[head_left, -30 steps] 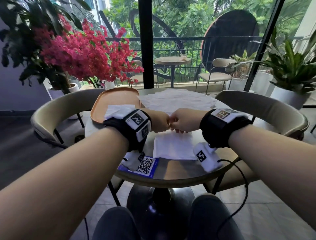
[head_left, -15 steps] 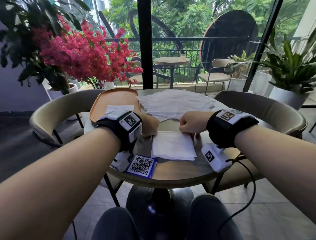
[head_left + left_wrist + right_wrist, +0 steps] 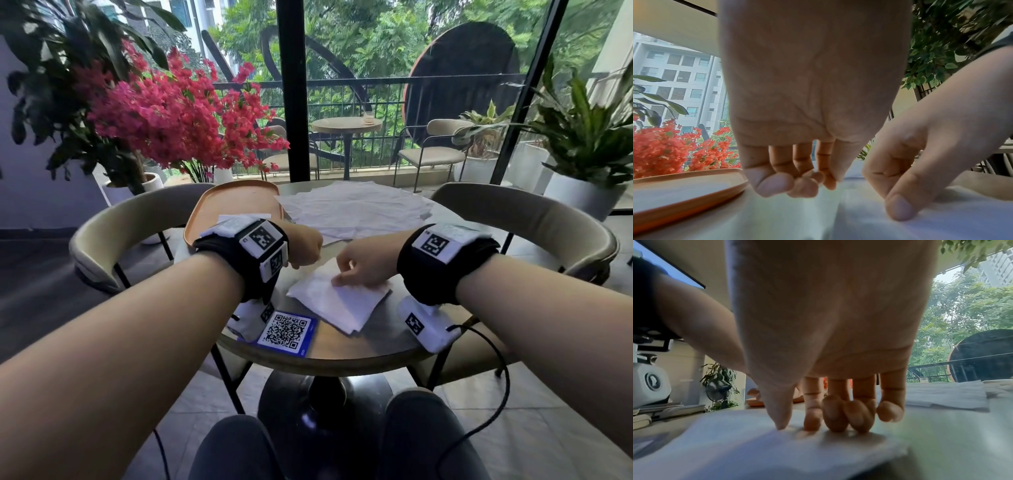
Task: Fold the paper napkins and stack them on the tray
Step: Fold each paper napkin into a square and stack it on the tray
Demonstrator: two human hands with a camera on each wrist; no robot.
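A folded white napkin (image 3: 337, 305) lies askew on the round table (image 3: 342, 353). My right hand (image 3: 342, 278) bears on its far edge, thumb on top and the other fingers curled against it (image 3: 797, 426). My left hand (image 3: 308, 253) hovers just left of the napkin, fingers curled in and holding nothing (image 3: 797, 183). The orange tray (image 3: 236, 202) sits at the far left with one folded napkin (image 3: 239, 219) on it. A pile of unfolded napkins (image 3: 352, 212) is spread across the far side of the table.
A blue QR card (image 3: 287, 330) lies near the table's front edge, left of the napkin. Beige chairs flank the table at left (image 3: 113, 236) and right (image 3: 555, 226). A black cable (image 3: 493, 387) hangs from my right wrist. Red flowers (image 3: 171, 113) stand behind the tray.
My hands parted from the middle of the napkin's far edge. The left hand let go. The right hand stayed on the napkin, which turned from square to diagonal.
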